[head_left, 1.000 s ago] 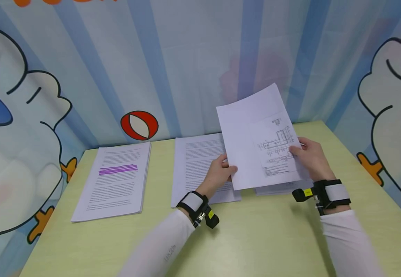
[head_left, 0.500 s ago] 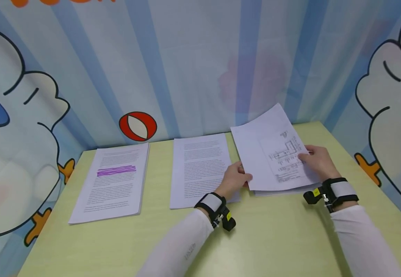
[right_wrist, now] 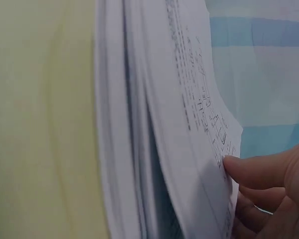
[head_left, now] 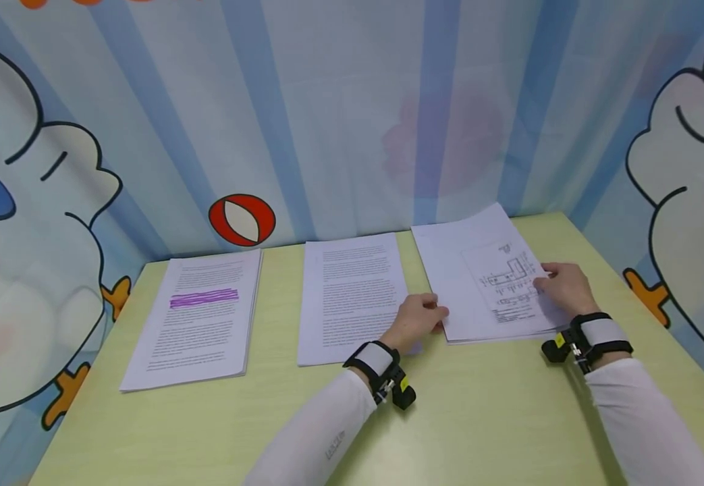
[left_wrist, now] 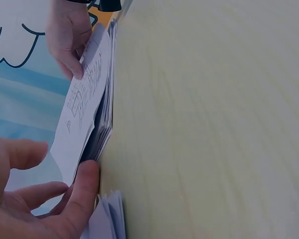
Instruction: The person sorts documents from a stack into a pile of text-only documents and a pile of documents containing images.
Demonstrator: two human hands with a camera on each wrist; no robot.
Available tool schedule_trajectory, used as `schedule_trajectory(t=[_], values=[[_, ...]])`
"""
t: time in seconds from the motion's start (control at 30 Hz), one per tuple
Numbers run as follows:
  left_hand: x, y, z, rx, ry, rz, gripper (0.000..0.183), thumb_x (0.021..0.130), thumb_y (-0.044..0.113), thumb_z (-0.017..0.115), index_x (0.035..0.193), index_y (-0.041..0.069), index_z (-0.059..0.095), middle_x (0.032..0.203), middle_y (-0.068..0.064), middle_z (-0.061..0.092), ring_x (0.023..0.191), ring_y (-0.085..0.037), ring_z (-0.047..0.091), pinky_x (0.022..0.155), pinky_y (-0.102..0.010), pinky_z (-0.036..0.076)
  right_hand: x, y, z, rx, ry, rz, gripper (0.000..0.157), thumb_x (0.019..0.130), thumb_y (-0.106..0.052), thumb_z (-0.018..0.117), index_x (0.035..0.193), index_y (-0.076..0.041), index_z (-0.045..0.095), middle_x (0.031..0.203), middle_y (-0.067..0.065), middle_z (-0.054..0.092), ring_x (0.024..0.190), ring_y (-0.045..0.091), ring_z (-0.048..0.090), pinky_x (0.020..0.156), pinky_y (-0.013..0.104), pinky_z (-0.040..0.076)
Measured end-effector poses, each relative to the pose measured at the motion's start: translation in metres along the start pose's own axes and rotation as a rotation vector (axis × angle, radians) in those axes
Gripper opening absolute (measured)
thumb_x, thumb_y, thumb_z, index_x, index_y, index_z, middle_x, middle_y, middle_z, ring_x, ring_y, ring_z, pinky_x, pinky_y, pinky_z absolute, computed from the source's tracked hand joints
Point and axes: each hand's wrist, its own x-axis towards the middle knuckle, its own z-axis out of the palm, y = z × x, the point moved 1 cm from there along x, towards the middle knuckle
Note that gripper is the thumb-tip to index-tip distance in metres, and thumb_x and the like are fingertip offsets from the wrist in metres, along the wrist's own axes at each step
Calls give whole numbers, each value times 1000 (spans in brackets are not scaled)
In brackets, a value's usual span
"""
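Note:
A sheet of paper printed with a line drawing lies over a stack of paper at the table's right, its far corner curling up. In the right wrist view a gap shows between sheet and stack. My right hand pinches the sheet's right edge, thumb on the printed face and fingers behind. At the near left edge is my left hand; its fingertips touch the paper edges, while its thumb stands off the sheet.
Left of the drawing, a stack of printed text pages lies partly under my left wrist and hand. Another stack, marked with purple strokes, lies at the far left. Behind the pale yellow table hangs a striped cartoon curtain.
Both hands have moved right and lowered the drawing sheet from a raised, tilted position onto the right stack. My left thumb has come off the sheet.

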Motion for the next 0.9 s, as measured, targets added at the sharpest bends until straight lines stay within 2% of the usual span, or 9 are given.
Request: schedule_trajectory(t=[0.03, 0.1, 0.2, 0.3, 0.33, 0.5, 0.63, 0.83, 0.9], values=[[-1, 1, 0, 13, 1, -2, 17, 90, 15, 58, 84, -1, 58, 78, -11, 62, 69, -17, 60, 68, -28, 50, 0, 1, 0, -29, 7, 1, 53, 91, -11, 48, 134, 16, 36, 121, 42, 48, 99, 49, 53, 70, 50, 46], [-2, 3, 0, 29, 9, -21, 25, 91, 19, 56, 106, 1, 64, 91, -14, 67, 78, -20, 62, 73, -29, 47, -1, 3, -1, -64, 16, 15, 52, 90, -10, 48, 133, 17, 37, 124, 43, 46, 103, 52, 51, 77, 56, 44], [-4, 6, 1, 59, 15, -55, 43, 91, 24, 55, 130, 7, 56, 119, -11, 65, 105, -21, 61, 90, -32, 47, -1, 5, -1, -89, 28, 56, 49, 91, -10, 47, 133, 15, 40, 125, 41, 47, 107, 52, 49, 80, 57, 43], [-5, 10, 3, 97, 6, -75, 47, 91, 28, 55, 134, 9, 51, 137, -4, 54, 125, -21, 49, 105, -38, 41, -1, 5, 0, -82, 24, 103, 47, 92, -10, 45, 133, 14, 42, 126, 40, 48, 107, 51, 49, 77, 55, 43], [-5, 11, 3, 108, 0, -75, 48, 91, 29, 55, 134, 9, 51, 139, -4, 53, 128, -22, 47, 106, -39, 40, -2, 5, 1, -78, 23, 118, 47, 92, -10, 44, 133, 13, 42, 126, 39, 48, 107, 50, 49, 77, 54, 43], [-4, 12, 6, 134, -32, -67, 48, 92, 30, 54, 136, 12, 49, 140, -6, 51, 129, -23, 46, 106, -41, 39, -3, 5, 1, -85, 31, 168, 45, 92, -10, 45, 130, 13, 46, 124, 38, 50, 101, 47, 52, 68, 48, 43], [-3, 12, 7, 112, -25, -58, 48, 92, 28, 53, 137, 13, 48, 139, -9, 51, 128, -24, 46, 105, -40, 40, -4, 4, 1, -110, 35, 172, 43, 91, -10, 45, 127, 14, 49, 121, 37, 53, 97, 46, 54, 62, 41, 42], [-3, 11, 7, 84, -18, -49, 47, 92, 26, 53, 137, 13, 48, 140, -8, 51, 127, -23, 47, 105, -40, 40, -8, 5, 0, -170, 42, 140, 41, 89, -10, 51, 120, 17, 54, 113, 38, 56, 89, 46, 56, 63, 46, 44], [-3, 11, 7, 75, -21, -49, 46, 92, 27, 53, 136, 13, 48, 140, -8, 50, 128, -23, 47, 106, -41, 39, -8, 5, 1, -186, 43, 126, 41, 89, -12, 52, 117, 17, 55, 109, 37, 58, 86, 44, 57, 61, 45, 43]])
